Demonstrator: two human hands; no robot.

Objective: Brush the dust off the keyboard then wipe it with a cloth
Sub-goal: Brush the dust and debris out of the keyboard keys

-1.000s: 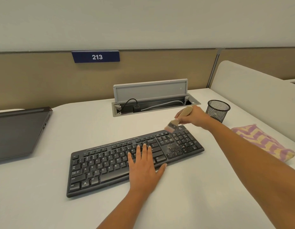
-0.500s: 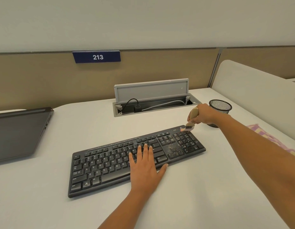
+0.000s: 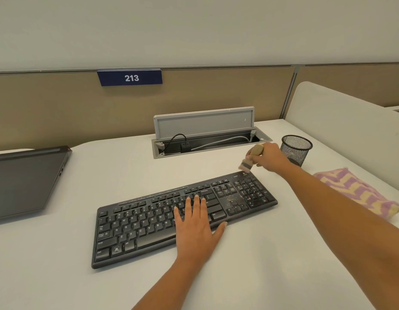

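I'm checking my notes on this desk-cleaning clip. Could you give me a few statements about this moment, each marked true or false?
1. The left hand lies flat on the keyboard. True.
2. The right hand grips a brush. True.
3. The cloth is draped over the keyboard. False: the cloth lies on the desk, to the right of the keyboard.
4. The keyboard is already free of dust. False: specks show on its right part.
5. A mesh cup stands on the desk beyond the right hand. True.
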